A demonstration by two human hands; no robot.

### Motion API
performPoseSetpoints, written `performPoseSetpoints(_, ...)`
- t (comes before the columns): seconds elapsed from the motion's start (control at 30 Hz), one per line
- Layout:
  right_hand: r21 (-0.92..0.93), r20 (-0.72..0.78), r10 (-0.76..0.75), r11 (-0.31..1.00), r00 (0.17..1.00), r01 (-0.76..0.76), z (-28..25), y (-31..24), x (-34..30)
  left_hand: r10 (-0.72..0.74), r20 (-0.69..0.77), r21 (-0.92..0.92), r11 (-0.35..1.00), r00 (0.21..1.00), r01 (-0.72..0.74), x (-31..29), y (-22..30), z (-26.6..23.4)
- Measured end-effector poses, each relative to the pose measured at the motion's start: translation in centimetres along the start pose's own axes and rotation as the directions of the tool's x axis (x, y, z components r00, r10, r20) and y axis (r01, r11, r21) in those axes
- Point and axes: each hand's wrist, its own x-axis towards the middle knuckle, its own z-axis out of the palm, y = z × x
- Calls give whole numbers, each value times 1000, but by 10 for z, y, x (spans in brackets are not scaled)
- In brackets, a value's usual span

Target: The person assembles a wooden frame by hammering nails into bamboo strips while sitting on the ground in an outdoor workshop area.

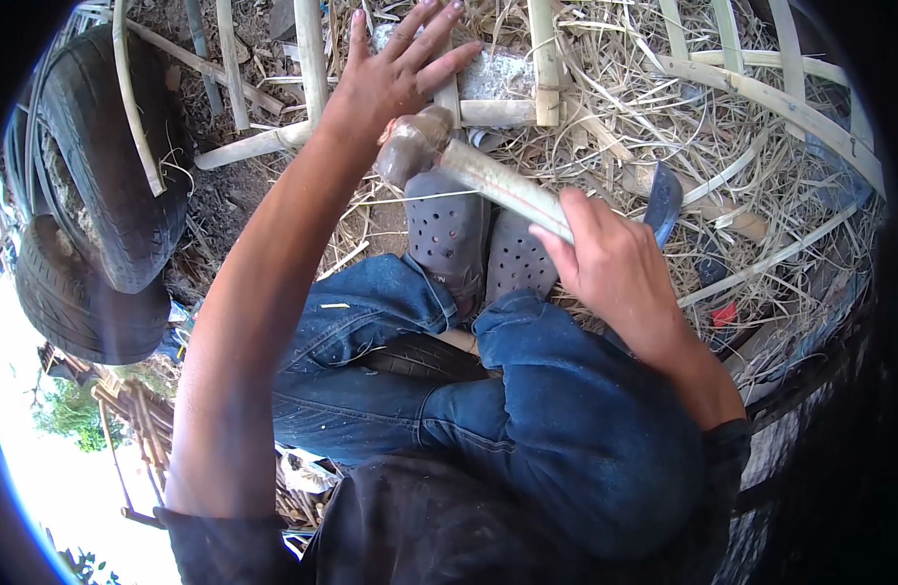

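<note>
My right hand [615, 263] is wrapped round the pale wooden handle of a hammer [507, 187]. The hammer's thick, rounded grey-brown head points up and left, above my shoes and just below my left wrist. My left hand [400, 66] lies with fingers spread over an upright bamboo slat [449, 97] and a pale stone block [498, 76]. A crosswise bamboo strip [498, 113] runs below the block, beside other upright slats [544, 63]. Just beyond my right hand's knuckles is a dark curved blade [663, 203]; its handle is hidden.
Old tires [108, 146] stand at the left. Bamboo shavings [615, 107] cover the ground ahead and to the right. A long curved bamboo strip [780, 107] crosses the upper right. My grey perforated clogs [449, 229] are close below the hammer. Bundled sticks [142, 419] lie at lower left.
</note>
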Motion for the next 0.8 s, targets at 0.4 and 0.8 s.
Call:
performPoseSetpoints(0.4,36,-77,-55,998,995,58,-2,2,2,-28,-159,-30,999,987,23,-3,-1,11)
performPoseSetpoints(0.8,88,-85,-98,990,992,106,-2,-6,-4,-15,-89,-97,995,996,7,0,-1,-3)
